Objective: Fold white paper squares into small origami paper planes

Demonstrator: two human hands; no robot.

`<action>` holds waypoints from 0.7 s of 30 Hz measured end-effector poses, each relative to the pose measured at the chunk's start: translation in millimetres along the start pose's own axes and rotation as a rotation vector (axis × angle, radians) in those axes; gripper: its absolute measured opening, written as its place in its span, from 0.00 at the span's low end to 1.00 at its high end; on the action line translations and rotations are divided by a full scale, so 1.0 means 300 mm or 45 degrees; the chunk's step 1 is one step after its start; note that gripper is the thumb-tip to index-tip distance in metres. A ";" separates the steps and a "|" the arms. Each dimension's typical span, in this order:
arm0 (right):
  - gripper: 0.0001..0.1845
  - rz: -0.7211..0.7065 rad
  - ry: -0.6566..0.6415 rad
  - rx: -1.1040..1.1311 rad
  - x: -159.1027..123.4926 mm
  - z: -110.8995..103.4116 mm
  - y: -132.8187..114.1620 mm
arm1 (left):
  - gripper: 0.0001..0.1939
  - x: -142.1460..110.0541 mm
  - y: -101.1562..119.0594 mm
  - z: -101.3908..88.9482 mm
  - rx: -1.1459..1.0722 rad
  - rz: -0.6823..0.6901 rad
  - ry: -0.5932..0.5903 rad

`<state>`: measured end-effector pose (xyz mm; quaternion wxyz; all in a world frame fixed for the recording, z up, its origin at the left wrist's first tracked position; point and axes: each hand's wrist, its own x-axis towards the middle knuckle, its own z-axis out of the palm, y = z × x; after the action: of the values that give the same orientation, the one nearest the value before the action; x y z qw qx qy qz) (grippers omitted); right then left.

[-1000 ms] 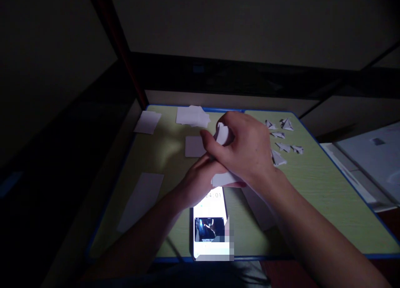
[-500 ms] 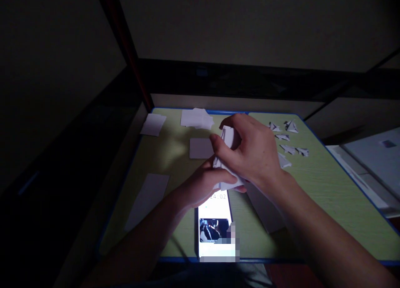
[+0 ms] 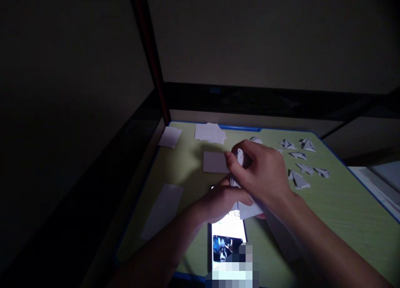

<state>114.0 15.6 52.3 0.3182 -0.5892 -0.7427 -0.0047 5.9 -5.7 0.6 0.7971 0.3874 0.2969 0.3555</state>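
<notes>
Over the phone, both hands close round a piece of folded white paper [image 3: 250,209]. My left hand [image 3: 226,200] grips its lower part, thumb lying across the top side. My right hand [image 3: 264,167] pinches the upper end between thumb and curled fingers, covering much of the paper. Below them a lit phone [image 3: 226,225] lies upright on the table, its screen partly blurred out. A flat pale card-like rectangle [image 3: 215,162] lies just beyond my left hand.
Several small folded paper pieces [image 3: 298,179] lie on the right of the green table [image 3: 343,213]. White paper sheets [image 3: 209,133] rest at the back, with another sheet [image 3: 163,211] at the left. A blue rim [image 3: 240,128] edges the tabletop; dark walls stand behind and left.
The view has shifted, so the whole scene sits lower and further right. The paper's upper end has turned and looks narrower between my right thumb and fingers. Both hands keep hold of it.
</notes>
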 end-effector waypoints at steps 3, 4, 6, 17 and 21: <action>0.21 0.006 0.010 -0.061 0.004 0.005 -0.003 | 0.20 -0.002 0.019 0.015 -0.183 -0.167 -0.103; 0.22 0.012 0.008 -0.054 0.007 0.004 -0.004 | 0.22 -0.002 0.024 0.017 -0.194 -0.171 -0.103; 0.22 0.024 -0.017 -0.004 0.017 -0.003 -0.002 | 0.23 0.004 0.028 0.017 -0.211 -0.170 -0.064; 0.21 -0.113 -0.681 0.556 0.110 -0.133 0.073 | 0.20 0.046 0.045 -0.038 -0.266 0.061 0.113; 0.14 -0.107 -0.607 0.619 0.189 -0.109 0.051 | 0.22 0.023 0.105 -0.069 -0.200 0.184 0.111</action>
<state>137.0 57.2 99.8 0.2663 -0.4494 -0.7992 0.2972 -16.2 22.2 14.7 0.7837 0.3282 0.2739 0.4506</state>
